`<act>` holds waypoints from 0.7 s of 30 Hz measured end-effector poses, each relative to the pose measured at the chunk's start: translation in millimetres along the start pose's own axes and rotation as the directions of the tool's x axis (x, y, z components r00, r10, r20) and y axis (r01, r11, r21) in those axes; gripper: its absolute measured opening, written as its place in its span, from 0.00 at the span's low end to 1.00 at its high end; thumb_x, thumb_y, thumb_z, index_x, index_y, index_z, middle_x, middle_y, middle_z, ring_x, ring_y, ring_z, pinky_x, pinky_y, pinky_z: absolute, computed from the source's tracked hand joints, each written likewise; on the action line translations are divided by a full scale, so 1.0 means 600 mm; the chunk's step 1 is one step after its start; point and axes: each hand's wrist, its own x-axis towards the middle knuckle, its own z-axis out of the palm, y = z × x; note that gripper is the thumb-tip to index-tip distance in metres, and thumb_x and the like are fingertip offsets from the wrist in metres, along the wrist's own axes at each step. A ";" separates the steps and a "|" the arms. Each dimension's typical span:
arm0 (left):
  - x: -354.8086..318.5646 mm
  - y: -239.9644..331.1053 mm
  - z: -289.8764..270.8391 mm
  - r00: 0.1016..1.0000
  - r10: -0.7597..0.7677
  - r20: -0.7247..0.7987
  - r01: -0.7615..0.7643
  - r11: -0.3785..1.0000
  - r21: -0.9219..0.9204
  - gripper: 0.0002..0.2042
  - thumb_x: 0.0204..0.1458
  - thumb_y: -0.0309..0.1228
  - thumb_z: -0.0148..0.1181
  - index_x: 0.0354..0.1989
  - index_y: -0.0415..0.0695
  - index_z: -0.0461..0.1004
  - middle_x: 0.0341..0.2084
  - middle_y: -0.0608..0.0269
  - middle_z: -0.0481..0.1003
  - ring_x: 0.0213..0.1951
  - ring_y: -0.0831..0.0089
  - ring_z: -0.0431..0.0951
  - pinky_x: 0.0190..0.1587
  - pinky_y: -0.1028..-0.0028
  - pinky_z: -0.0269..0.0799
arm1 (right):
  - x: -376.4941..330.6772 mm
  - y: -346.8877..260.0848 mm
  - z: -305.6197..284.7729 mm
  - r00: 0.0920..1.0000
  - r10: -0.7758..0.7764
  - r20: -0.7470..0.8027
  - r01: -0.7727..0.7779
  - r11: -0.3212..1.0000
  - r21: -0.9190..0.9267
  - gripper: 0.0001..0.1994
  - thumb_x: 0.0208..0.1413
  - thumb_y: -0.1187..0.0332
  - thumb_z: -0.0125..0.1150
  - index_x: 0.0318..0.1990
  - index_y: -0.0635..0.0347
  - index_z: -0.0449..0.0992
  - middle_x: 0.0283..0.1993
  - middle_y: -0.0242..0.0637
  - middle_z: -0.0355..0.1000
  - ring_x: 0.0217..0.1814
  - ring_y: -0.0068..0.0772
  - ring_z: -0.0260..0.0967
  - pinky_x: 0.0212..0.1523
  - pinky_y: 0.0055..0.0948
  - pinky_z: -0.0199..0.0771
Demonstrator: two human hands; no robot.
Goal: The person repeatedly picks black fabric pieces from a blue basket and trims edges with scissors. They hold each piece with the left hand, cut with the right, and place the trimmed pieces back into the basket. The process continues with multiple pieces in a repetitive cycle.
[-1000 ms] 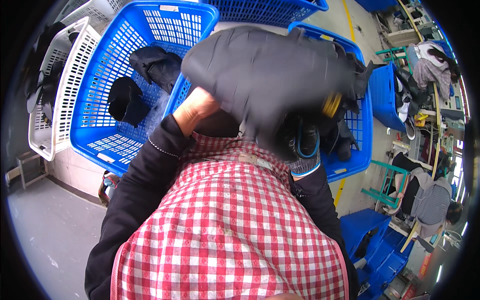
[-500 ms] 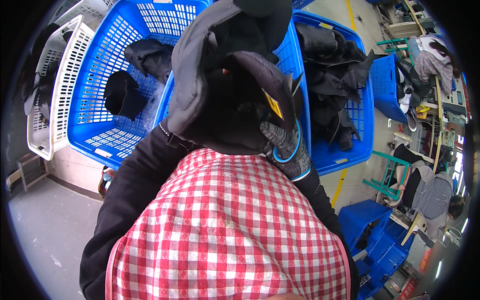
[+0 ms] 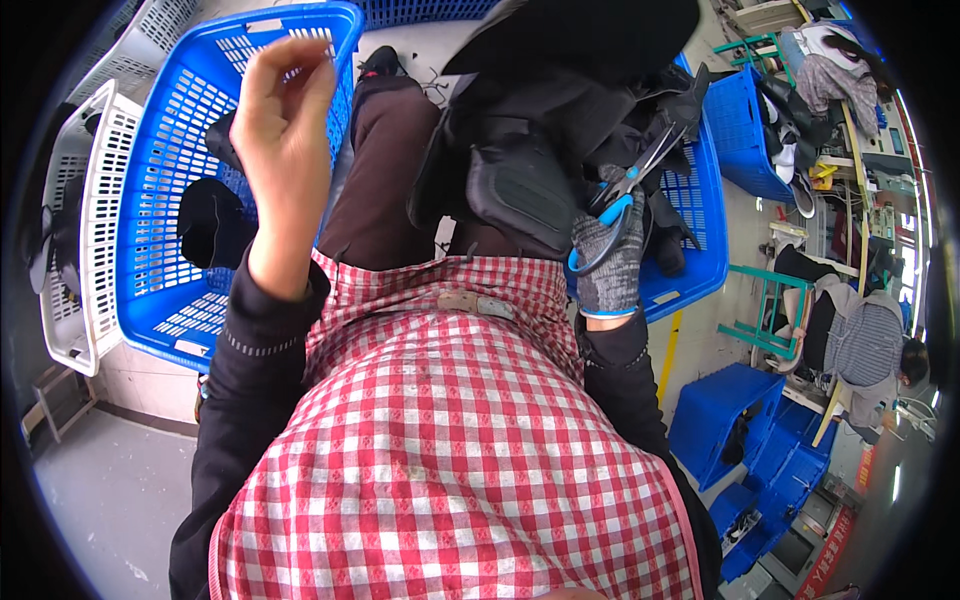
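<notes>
My bare left hand (image 3: 285,125) is raised over the left blue basket, fingers curled toward the thumb; whether anything small is between them cannot be seen. My right hand (image 3: 612,260), in a grey knit glove, grips scissors (image 3: 622,200) with blue handles, blades pointing up and right. Beside that hand, a large black sewn fabric piece (image 3: 525,185) with a padded panel lies over my lap. Its kind is unclear, and its wide dark flap (image 3: 590,35) stretches away from me. Whether my gloved fingers also hold the fabric is hidden.
The left blue basket (image 3: 150,230) holds a few black pieces (image 3: 213,222). At right, another blue basket (image 3: 712,235) is heaped with black pieces. A white basket (image 3: 100,230) stands far left. Blue crates (image 3: 715,430), a green frame (image 3: 765,310) and seated people are to the right.
My left hand has come out of the black piece and swung up to the left. The piece has dropped from my chest onto my lap. My right hand's scissors now show fully.
</notes>
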 end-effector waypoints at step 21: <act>-0.163 -0.129 0.073 0.484 -0.132 0.865 0.176 0.983 0.052 0.11 0.51 0.24 0.72 0.40 0.37 0.78 0.38 0.61 0.75 0.39 0.69 0.80 0.44 0.72 0.76 | -0.081 0.088 0.029 0.912 0.231 0.338 -0.335 0.896 0.291 0.21 0.63 0.77 0.61 0.63 0.62 0.70 0.53 0.38 0.77 0.47 0.23 0.78 0.42 0.21 0.79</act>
